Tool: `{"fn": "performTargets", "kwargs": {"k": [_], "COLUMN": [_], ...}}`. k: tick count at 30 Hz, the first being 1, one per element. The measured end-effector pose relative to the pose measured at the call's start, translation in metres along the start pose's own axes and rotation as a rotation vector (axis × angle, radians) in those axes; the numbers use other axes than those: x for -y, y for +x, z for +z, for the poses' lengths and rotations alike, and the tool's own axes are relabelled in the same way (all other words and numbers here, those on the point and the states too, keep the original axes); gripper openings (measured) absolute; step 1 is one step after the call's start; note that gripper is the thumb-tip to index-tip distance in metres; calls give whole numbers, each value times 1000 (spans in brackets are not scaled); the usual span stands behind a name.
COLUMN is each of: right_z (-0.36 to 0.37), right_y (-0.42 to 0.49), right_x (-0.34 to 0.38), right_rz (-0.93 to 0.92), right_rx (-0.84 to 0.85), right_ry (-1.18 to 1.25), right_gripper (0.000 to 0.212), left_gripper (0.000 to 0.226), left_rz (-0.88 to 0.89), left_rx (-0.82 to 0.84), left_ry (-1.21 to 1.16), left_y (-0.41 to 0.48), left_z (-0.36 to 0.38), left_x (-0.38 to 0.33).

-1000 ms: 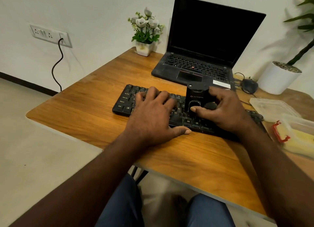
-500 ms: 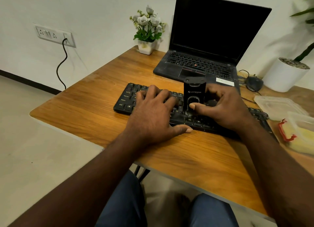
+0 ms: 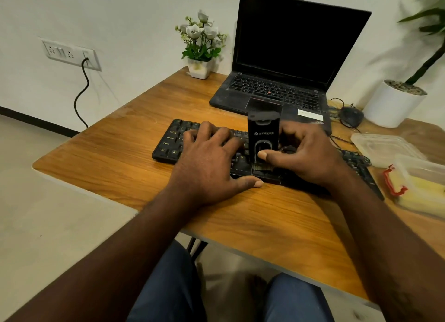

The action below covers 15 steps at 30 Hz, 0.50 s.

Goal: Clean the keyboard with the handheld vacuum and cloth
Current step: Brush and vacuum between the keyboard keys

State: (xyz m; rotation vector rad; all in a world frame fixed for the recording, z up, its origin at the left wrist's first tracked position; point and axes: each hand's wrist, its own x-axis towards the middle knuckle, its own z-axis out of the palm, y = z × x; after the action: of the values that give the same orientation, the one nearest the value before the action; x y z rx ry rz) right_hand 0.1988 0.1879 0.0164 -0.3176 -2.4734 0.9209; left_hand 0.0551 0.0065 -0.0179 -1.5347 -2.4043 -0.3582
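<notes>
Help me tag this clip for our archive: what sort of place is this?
Probably a home or small-office desk. An open black laptop with a dark screen sits on a wooden table behind a black external keyboard, and a white wall socket panel with a black cable plugged in is nearby.

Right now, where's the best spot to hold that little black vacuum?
Grip the vacuum low on its body, from the right, as the right hand does. It stands upright, slim, flat-sided, brush end down on the keyboard, so a low grip likely steers best.
</notes>
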Motion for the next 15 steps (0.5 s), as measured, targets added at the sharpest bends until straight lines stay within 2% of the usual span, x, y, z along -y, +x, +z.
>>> {"fn": "performTargets", "kwargs": {"k": [5, 10, 13, 15], "right_z": [3, 2, 5, 0], "right_y": [5, -4, 2, 4], "right_x": [2, 5, 2, -1], "right_rz": [-71, -55, -100, -81], "right_rx": [-164, 16, -124, -161], "right_ry": [-201, -52, -204, -207], "right_gripper": [39, 40, 39, 38], "left_gripper": [93, 94, 93, 91], "left_rz": [-1, 6, 9, 11], "left_rx": [-4, -18, -27, -29], "left_ry": [-3, -5, -6, -8], "left_y": [-1, -1, -2, -2], "left_z": [0, 0, 0, 0], "left_x": [0, 0, 0, 0]}}
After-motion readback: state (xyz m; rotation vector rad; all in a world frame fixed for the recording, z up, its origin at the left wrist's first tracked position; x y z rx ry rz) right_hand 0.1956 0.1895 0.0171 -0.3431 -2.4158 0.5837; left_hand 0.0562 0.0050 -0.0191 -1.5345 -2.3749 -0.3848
